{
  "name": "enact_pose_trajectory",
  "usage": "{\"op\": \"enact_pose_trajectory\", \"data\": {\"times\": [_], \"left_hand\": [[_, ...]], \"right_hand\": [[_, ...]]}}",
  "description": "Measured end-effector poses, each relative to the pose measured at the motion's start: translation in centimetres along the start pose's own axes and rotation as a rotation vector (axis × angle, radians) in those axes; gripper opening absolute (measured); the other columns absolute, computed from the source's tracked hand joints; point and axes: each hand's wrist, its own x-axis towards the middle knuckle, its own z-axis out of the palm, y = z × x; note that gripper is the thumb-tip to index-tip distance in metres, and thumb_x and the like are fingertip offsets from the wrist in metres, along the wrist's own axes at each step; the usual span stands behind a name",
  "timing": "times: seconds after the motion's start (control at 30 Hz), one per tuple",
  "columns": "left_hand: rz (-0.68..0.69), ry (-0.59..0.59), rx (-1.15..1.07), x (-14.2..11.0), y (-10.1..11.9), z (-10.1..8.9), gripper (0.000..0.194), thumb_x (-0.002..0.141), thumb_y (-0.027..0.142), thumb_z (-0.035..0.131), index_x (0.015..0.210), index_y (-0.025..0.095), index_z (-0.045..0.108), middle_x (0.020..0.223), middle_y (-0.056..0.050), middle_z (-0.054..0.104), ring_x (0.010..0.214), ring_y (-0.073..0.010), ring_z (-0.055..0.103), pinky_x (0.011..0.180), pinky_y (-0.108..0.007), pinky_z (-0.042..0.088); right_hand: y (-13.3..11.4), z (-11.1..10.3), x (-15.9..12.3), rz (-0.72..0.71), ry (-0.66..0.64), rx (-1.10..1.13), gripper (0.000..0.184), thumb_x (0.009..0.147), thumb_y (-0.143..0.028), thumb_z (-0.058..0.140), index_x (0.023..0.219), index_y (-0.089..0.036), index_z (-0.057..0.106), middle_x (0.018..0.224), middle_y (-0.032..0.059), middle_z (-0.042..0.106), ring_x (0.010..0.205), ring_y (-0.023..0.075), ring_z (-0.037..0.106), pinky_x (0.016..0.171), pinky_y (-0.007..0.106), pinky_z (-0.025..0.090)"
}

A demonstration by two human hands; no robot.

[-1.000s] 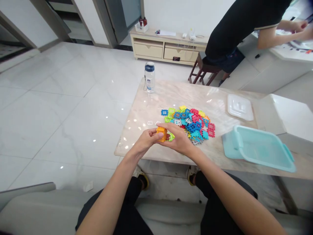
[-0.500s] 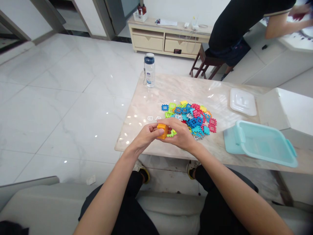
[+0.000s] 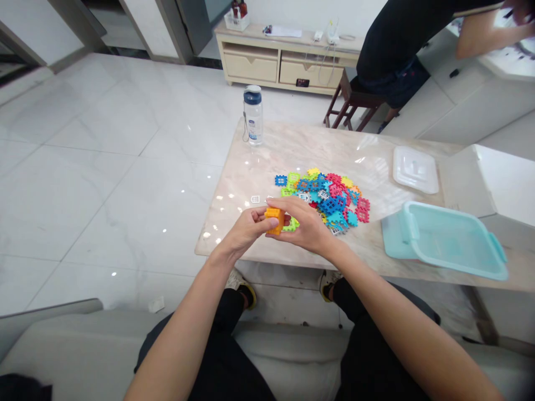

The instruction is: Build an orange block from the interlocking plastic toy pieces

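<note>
Between my two hands is an orange block of interlocking plastic building pieces (image 3: 273,214), held above the near edge of the table. My left hand (image 3: 251,227) grips its left side, with the thumb across the front. Around its top and right side curl the fingers of my right hand (image 3: 304,225). Just beyond the hands lies a pile of flat toothed building pieces (image 3: 334,203) in blue, red, green, yellow and turquoise. A small white window piece (image 3: 255,199) rests left of the pile; another beside it is partly hidden by my fingers.
A clear bottle with a blue lid (image 3: 253,117) stands at the table's far left corner. To the right are a turquoise tub (image 3: 455,239), a translucent lid (image 3: 416,169) and a white box (image 3: 493,178). Another person (image 3: 401,50) sits on a stool at a counter beyond.
Both hands keep their hold on the orange block, with barely any shift. The whole view has moved slightly. The other person's arm has moved at the upper right.
</note>
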Motion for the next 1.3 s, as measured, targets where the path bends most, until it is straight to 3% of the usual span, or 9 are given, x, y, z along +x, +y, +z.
{"op": "enact_pose_trajectory", "data": {"times": [0.37, 0.57, 0.77, 1.1, 1.3], "left_hand": [[0.004, -0.004, -0.004, -0.3, 0.2, 0.0, 0.058, 0.072, 0.053, 0.100, 0.108, 0.011, 0.083, 0.105, -0.013, 0.084, 0.098, -0.0273, 0.080, 0.086, -0.033, 0.060], [0.017, 0.013, 0.043, -0.2, 0.0, -0.3, 0.054, 0.074, 0.052, 0.099, 0.108, 0.013, 0.082, 0.104, -0.013, 0.083, 0.098, -0.0281, 0.079, 0.087, -0.034, 0.060], [0.030, 0.005, 0.033, -0.2, 0.4, -0.1, 0.053, 0.073, 0.050, 0.099, 0.106, 0.013, 0.081, 0.102, -0.011, 0.081, 0.093, -0.0242, 0.075, 0.084, -0.031, 0.057], [-0.011, 0.061, 0.058, -0.5, 1.4, 0.0, 0.061, 0.069, 0.055, 0.100, 0.109, 0.012, 0.083, 0.106, -0.013, 0.082, 0.091, -0.0245, 0.073, 0.081, -0.031, 0.054], [0.001, 0.067, 0.073, -0.4, 1.3, 0.1, 0.060, 0.068, 0.056, 0.101, 0.104, 0.012, 0.082, 0.092, -0.008, 0.078, 0.081, -0.0197, 0.066, 0.077, -0.029, 0.050]], "right_hand": [[-0.3, -0.2, 0.1, -0.004, -0.017, -0.008, 0.053, 0.096, -0.026, 0.082, 0.146, -0.033, 0.069, 0.146, 0.0083, 0.074, 0.132, 0.0290, 0.071, 0.112, 0.051, 0.057], [0.0, -0.2, -0.1, 0.062, -0.019, -0.045, 0.070, 0.092, -0.033, 0.087, 0.157, -0.032, 0.059, 0.140, 0.0104, 0.075, 0.129, 0.0318, 0.071, 0.112, 0.054, 0.057], [-0.2, -0.3, 0.2, 0.018, -0.031, -0.047, 0.056, 0.096, -0.030, 0.082, 0.149, -0.031, 0.064, 0.146, 0.0106, 0.074, 0.133, 0.0296, 0.070, 0.115, 0.053, 0.055], [-0.1, 0.2, 0.4, 0.002, 0.009, -0.053, 0.060, 0.092, -0.030, 0.086, 0.147, -0.031, 0.064, 0.145, 0.0101, 0.074, 0.130, 0.0280, 0.071, 0.111, 0.050, 0.057], [-0.3, 0.3, 0.5, -0.014, 0.026, -0.045, 0.059, 0.094, -0.032, 0.085, 0.148, -0.029, 0.062, 0.139, 0.0104, 0.077, 0.128, 0.0281, 0.072, 0.109, 0.049, 0.058]]}}
